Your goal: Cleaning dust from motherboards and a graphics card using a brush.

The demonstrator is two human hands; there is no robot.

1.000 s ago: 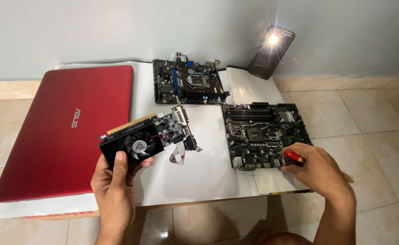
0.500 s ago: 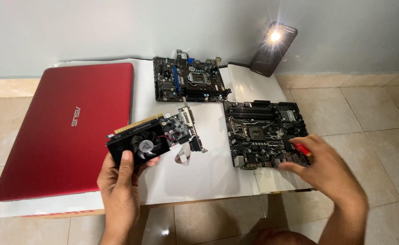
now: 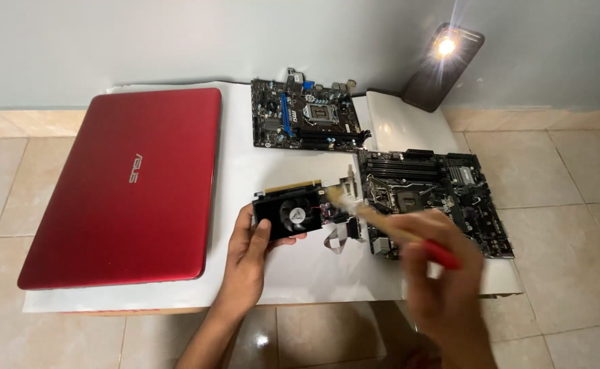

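1. The left hand (image 3: pixel 248 249) is curled around the near left corner of a small graphics card (image 3: pixel 300 210), thumb lying on the black fan shroud and fingers underneath, so the card is held just above the white sheet (image 3: pixel 238 164) that covers the desk (image 3: pixel 143 311).
2. The card sits level, fan upward, with its gold edge connector on the far side and its metal bracket at the right end, close to the left edge of the nearer motherboard (image 3: pixel 436 199).
3. The right hand (image 3: pixel 443 273) is closed around the red handle of a brush (image 3: pixel 382 222); the hand is motion-blurred, so the exact finger placement cannot be told.
4. The brush's pale wooden shaft slants up and left from that hand, and its bristled tip lies over the right part of the card, near the bracket. Whether the bristles touch the card is not clear.
5. Compared with a second ago, the right hand has left the near right corner of the nearer motherboard, where it rested with the red handle, and has swung across to the card.
6. The card has also shifted right, nearer that motherboard, in the same left-hand hold.
7. A second motherboard (image 3: pixel 307 116) lies farther back, a closed red laptop (image 3: pixel 126 184) lies on the left, and a phone (image 3: pixel 443 65) with its light on leans against the wall.
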